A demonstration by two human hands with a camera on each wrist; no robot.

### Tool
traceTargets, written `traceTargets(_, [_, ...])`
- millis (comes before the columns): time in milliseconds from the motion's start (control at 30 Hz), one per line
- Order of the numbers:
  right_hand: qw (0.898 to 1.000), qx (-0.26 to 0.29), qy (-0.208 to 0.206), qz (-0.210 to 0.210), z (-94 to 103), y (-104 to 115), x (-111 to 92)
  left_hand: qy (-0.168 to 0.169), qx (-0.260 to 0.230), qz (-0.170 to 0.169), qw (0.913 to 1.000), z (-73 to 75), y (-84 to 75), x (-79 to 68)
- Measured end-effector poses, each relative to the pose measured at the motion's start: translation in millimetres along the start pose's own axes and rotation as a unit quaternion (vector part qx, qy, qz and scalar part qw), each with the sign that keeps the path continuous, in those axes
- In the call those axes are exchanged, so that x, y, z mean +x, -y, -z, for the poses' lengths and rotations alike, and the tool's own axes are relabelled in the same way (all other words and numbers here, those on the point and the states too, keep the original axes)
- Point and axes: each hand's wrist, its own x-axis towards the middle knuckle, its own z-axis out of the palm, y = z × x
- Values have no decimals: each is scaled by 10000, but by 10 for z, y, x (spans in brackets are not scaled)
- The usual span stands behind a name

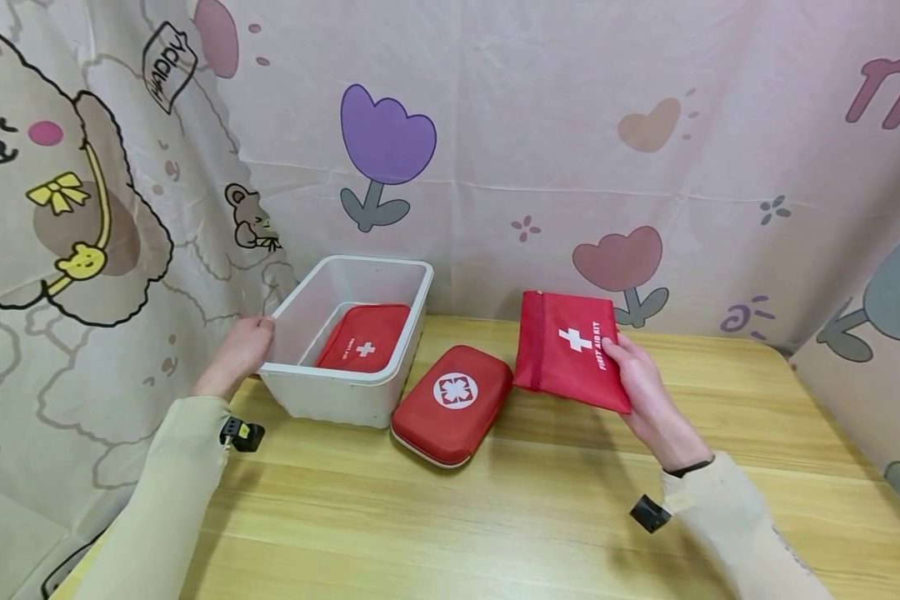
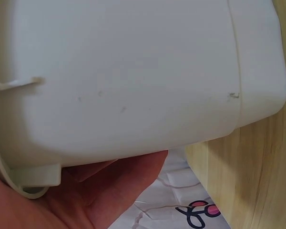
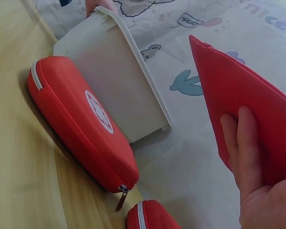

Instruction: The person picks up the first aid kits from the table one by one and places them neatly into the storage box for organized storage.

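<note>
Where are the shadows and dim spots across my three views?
Head: bright, soft shadows on the table below the right hand; left wrist: dimmer, the white bin looking greyish; right wrist: a shadow beside the red case.

We see a white bin [image 1: 330, 396] on the wooden table [image 1: 360, 525], and inside it lies a red pouch [image 1: 367, 332] with a white cross. The left hand [image 1: 240, 352] grips the bin at its left side. Just right of the bin we find a red case [image 1: 452, 417] with a round white emblem. Farther right of the bin, the right hand [image 1: 651, 396] holds a flat red bag [image 1: 572, 354], lettered FIRST AID KIT, by its edge. Behind the bin, we notice a patterned cloth [image 1: 495, 100] with a purple tulip [image 1: 387, 137].
</note>
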Motion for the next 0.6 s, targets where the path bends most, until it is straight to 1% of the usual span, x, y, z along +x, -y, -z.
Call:
traceTargets(167, [10000,54,30,40,-38,-7,23,-88,65,-39,9999,-12,-17,1])
traceTargets(333, [9999,121,83,78,-86,-1,52,-107,60,-24,9999,-16,-17,0])
traceTargets(600, [9995,284,57,-121,-126,-8,57,-50,31,11,10000,-29,1,11])
